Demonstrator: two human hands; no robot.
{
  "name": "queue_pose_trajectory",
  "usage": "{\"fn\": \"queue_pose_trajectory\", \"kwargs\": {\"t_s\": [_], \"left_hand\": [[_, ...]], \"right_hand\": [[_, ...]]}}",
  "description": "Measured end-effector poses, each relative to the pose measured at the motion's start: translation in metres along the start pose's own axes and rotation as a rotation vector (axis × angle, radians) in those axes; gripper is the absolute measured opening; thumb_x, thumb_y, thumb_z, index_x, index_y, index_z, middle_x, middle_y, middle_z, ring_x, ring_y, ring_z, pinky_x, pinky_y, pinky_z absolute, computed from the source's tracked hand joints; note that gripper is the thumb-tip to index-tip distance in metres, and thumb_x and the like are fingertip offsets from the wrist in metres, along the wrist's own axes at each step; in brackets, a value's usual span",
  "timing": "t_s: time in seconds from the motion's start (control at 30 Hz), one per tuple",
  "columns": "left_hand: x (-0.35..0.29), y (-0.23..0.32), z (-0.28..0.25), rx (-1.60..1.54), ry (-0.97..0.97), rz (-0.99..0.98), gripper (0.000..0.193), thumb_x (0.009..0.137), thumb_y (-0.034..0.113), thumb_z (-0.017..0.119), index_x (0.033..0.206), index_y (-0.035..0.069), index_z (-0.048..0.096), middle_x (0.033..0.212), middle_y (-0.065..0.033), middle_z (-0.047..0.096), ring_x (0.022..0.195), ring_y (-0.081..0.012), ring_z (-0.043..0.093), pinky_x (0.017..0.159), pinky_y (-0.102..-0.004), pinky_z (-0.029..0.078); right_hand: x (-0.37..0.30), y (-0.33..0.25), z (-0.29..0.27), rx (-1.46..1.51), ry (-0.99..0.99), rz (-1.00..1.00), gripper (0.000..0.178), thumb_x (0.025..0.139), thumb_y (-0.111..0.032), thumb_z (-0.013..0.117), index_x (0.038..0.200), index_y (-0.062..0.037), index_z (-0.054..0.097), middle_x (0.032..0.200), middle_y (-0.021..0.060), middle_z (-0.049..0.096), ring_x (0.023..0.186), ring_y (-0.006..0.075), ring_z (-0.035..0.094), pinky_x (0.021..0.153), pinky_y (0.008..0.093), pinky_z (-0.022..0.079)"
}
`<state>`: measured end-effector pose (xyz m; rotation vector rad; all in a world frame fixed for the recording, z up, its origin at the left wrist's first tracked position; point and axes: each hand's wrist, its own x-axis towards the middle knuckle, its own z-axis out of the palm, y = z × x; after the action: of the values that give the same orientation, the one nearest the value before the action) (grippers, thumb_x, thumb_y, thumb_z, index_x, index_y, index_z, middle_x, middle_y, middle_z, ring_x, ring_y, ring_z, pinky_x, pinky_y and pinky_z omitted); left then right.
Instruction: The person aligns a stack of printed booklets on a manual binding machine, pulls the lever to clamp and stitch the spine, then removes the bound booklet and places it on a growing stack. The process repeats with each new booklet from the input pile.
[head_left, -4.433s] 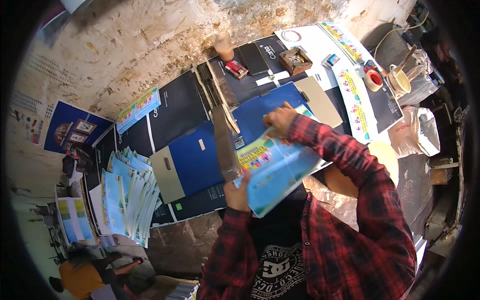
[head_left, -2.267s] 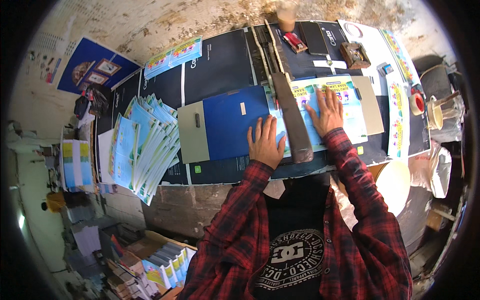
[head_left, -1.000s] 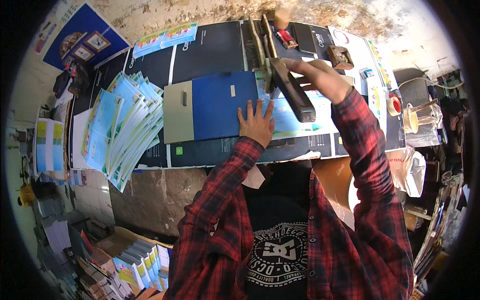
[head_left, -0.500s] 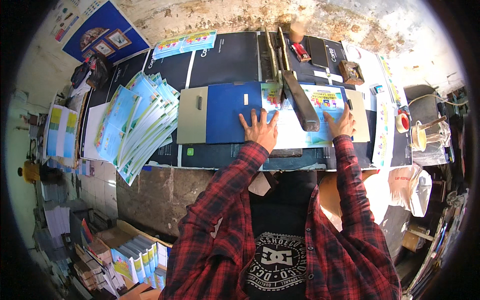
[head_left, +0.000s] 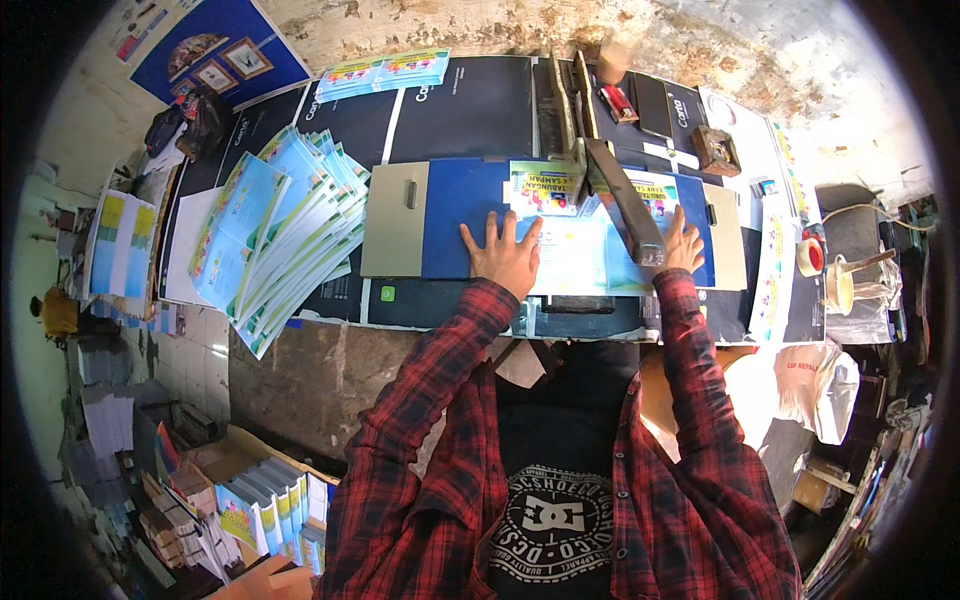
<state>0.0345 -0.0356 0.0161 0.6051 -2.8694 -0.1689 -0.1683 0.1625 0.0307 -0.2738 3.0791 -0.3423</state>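
A blue board with grey ends (head_left: 396, 222) lies across the table. On it is a colourful printed sheet (head_left: 570, 250), pale blue and white in its nearer half. My left hand (head_left: 505, 258) rests flat with fingers spread, on the blue surface and the sheet's left edge. At the sheet's right side is my right hand (head_left: 680, 245), fingers extended and partly apart. Between my hands, a long dark lever handle (head_left: 625, 205) reaches toward me over the sheet. It belongs to a metal device with two upright-looking rails (head_left: 572, 100) behind the board, and hides part of the print.
Fanned printed sheets (head_left: 290, 230) lie left; a smaller stack (head_left: 385, 75) lies behind. At right are a wooden box (head_left: 716, 150), a red tape roll (head_left: 809, 257) and a pale cup with a stick (head_left: 840, 285). A drink cup (head_left: 613, 62) stands by the wall.
The printed sheet and my left hand have shifted slightly left over the board. My right hand stays by the sheet's right side. The whole view has shifted a little.
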Motion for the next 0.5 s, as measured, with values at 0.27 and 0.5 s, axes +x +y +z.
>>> {"fn": "queue_pose_trajectory", "kwargs": {"t_s": [0.27,0.5], "left_hand": [[-0.001,-0.002,0.004,0.017,0.007,-0.056,0.045,0.096,0.038,0.050,0.141,0.031,0.049,0.141,-0.0136,0.042,0.136,-0.0385,0.035,0.101,-0.0779,0.024],[0.010,0.018,0.011,-0.007,0.039,0.005,0.047,0.093,0.033,0.053,0.140,0.031,0.050,0.141,-0.0126,0.043,0.136,-0.0373,0.036,0.102,-0.0777,0.022]], "right_hand": [[-0.041,-0.146,-0.185,0.327,0.190,-0.793,0.085,0.088,-0.071,0.045,0.138,-0.0021,0.046,0.124,0.0255,0.059,0.116,0.0426,0.057,0.099,0.0520,0.044],[-0.085,-0.103,-0.107,-0.016,0.023,-0.685,0.090,0.087,-0.069,0.049,0.151,-0.0087,0.031,0.149,0.0312,0.034,0.136,0.0452,0.040,0.108,0.0620,0.031]]}}
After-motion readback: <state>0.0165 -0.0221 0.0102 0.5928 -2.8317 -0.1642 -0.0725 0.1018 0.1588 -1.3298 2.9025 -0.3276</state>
